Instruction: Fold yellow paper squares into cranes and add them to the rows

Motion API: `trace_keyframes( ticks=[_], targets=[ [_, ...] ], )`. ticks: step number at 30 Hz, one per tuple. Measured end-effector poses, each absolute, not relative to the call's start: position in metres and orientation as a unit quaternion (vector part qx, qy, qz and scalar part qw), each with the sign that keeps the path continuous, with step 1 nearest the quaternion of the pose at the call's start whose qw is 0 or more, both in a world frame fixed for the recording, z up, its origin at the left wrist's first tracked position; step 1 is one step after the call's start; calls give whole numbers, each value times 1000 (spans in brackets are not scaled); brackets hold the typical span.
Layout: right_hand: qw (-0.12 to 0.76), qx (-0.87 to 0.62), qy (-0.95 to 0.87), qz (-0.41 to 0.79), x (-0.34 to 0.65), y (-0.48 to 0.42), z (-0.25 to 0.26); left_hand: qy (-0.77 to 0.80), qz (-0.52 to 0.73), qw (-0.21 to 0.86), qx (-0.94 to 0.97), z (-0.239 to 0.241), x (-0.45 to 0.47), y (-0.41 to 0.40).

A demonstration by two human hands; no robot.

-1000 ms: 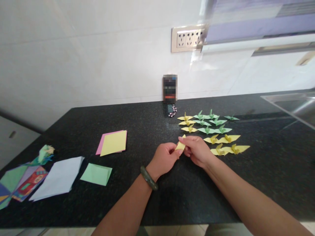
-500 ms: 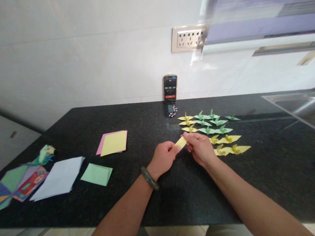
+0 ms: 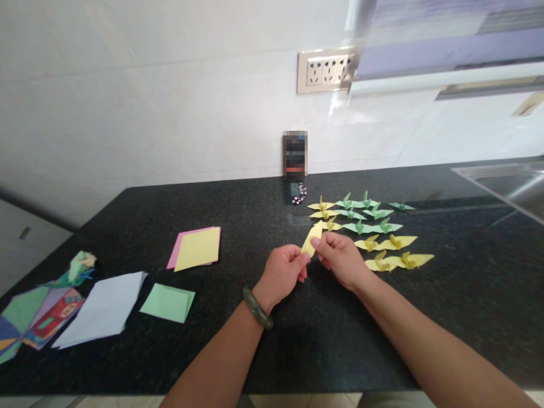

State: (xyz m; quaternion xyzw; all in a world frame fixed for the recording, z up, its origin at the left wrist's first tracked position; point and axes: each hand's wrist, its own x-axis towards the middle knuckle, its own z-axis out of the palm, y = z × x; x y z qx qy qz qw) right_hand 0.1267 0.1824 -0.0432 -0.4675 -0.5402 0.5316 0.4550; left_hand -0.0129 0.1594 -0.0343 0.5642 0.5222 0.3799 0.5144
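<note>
Both my hands pinch a small folded yellow paper piece [image 3: 311, 239] just above the black countertop [image 3: 382, 328]. My left hand [image 3: 283, 273], with a dark green bangle on its wrist, grips the lower end. My right hand [image 3: 340, 259] grips the paper's right edge with thumb and fingers closed. The paper's point tilts up and away from me. Just behind and to the right lie rows of finished yellow paper cranes [image 3: 397, 259] and green paper cranes [image 3: 361, 214].
A yellow sheet on a pink sheet [image 3: 198, 248], a green sheet [image 3: 168, 302], a pale blue sheet [image 3: 102, 309] and patterned papers [image 3: 34, 317] lie to the left. A phone [image 3: 294, 154] leans on the wall with a bead bracelet [image 3: 298, 195] before it. A sink [image 3: 510, 181] sits far right.
The yellow piece has been turned from lying nearly flat between my hands to standing more upright, its tip now pointing up. Both hands stayed in about the same place.
</note>
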Motion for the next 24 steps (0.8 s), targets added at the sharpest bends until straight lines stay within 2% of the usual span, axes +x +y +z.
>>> trace_keyframes(
  ticks=[7, 14, 20, 24],
  targets=[
    [491, -455, -489, 560, 126, 185, -46, 565, 361, 466, 577, -43, -18, 161],
    [445, -463, -522, 560, 131, 186, -42, 483, 460, 540, 514, -41, -16, 164],
    [448, -439, -539, 562, 128, 182, -36, 446, 495, 630, 399, -43, -17, 166],
    [431, -437, -564, 553, 127, 181, -35, 441, 494, 638, 393, -43, -16, 165]
  ],
)
